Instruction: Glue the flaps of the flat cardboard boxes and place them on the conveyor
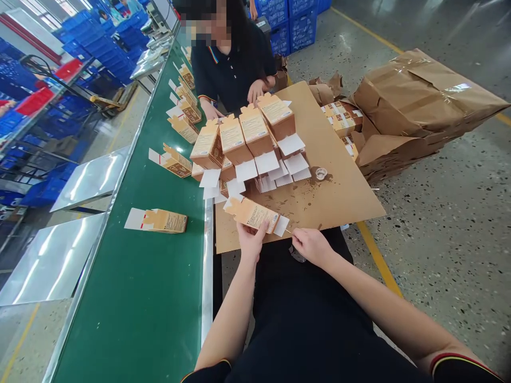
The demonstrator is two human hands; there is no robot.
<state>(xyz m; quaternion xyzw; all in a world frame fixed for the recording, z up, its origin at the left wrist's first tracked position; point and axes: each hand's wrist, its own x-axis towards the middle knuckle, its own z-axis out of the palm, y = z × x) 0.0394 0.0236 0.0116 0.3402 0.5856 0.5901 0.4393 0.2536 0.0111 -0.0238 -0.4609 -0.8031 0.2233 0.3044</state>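
My left hand [252,242] is closed around a small orange-and-white paper carton [257,215], tilted over the near edge of the brown board. A white flap [281,225] sticks out of its right end. My right hand [313,246] pinches a thin stick [289,232] whose tip is at that flap; whether it touches cannot be told. Just beyond my hands, several similar cartons [233,135] are stacked with white flaps facing me. A small clear round dish [321,173] sits on the board, with dark wet spots around it.
A green conveyor belt [155,287] runs along my left, carrying several cartons [165,221] with raised flaps. Across the brown board [343,197] sits a co-worker [235,69], hands beside the stack. Large paper-wrapped bundles [419,96] lie on the floor at right, with blue crates [301,26] behind.
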